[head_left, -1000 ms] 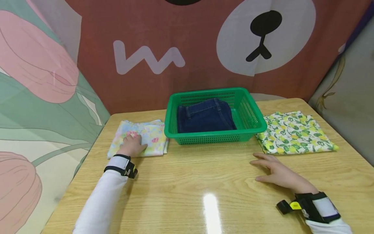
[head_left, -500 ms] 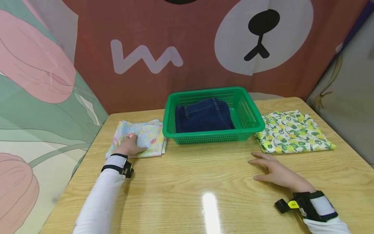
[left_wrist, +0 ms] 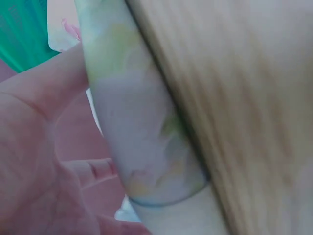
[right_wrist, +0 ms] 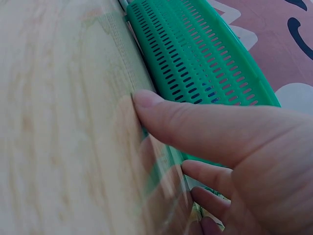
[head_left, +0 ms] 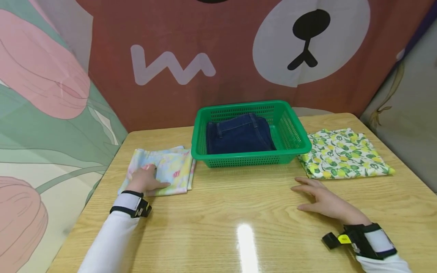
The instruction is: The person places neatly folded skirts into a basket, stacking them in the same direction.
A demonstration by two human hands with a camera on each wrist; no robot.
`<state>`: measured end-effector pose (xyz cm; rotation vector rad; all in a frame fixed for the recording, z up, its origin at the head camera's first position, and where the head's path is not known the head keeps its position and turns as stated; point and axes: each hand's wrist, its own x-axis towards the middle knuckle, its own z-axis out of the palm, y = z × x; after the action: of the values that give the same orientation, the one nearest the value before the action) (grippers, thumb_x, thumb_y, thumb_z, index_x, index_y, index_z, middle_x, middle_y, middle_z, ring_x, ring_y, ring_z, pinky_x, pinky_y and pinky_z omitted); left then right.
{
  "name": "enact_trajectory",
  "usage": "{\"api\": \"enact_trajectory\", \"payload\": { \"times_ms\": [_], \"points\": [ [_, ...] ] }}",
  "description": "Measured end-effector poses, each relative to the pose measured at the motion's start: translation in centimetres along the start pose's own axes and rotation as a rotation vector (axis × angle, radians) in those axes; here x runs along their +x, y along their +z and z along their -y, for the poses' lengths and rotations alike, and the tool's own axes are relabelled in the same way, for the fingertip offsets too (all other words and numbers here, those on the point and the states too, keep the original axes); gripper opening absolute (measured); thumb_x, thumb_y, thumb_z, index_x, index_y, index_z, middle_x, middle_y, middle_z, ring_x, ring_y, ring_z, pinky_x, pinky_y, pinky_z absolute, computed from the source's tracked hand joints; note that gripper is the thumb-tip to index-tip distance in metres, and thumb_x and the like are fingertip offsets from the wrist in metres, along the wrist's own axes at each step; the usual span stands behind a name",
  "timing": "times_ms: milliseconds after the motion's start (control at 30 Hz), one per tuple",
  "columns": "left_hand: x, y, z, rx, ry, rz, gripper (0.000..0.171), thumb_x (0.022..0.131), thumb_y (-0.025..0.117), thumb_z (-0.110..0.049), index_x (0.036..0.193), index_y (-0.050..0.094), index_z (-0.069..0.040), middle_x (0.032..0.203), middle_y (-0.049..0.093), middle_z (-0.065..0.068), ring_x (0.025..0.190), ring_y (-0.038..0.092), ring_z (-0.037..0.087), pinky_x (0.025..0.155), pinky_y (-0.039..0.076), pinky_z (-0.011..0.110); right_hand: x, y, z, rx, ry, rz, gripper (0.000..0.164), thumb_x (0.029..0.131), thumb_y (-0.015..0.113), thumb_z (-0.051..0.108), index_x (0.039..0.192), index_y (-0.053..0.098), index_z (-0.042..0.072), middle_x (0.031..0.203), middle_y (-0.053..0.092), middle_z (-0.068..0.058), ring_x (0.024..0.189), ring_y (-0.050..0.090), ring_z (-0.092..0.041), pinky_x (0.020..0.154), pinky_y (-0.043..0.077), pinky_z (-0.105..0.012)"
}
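Press left hand [head_left: 143,179] evenly on flowery cloth [head_left: 175,167], left of basket [head_left: 252,153] on worktop [head_left: 208,220] (released grip, no pinch visible), to avoid rumpling folds, with right hand [head_left: 324,200] likewise released.

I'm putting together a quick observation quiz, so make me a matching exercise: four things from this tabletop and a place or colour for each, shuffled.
1. folded denim
2. basket
3. pastel cloth
4. lemon-print cloth

A. under the left hand
B. right of the basket
C. inside the basket
D. green all over

Pairs: 1-C, 2-D, 3-A, 4-B
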<state>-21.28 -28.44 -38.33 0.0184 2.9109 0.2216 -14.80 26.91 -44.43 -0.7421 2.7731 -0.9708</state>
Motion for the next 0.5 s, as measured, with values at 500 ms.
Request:
{"api": "enact_trajectory", "payload": {
  "times_ms": [500],
  "points": [
    [-4.5, 1.3, 0.2, 0.082, 0.033, 0.069, 0.108, 0.067, 0.098, -0.056, 0.143, 0.052, 0.006, 0.126, 0.061, 0.041, 0.116, 0.059, 0.059, 0.103, 0.040, 0.082, 0.1, 0.2, -0.1, -0.007, -0.003, -0.005, 0.053, 0.088, 0.087, 0.018, 0.134, 0.070, -0.002, 0.153, 0.047, -0.037, 0.138, 0.039, -0.063, 0.103, 0.040, -0.080]
  ]
}}
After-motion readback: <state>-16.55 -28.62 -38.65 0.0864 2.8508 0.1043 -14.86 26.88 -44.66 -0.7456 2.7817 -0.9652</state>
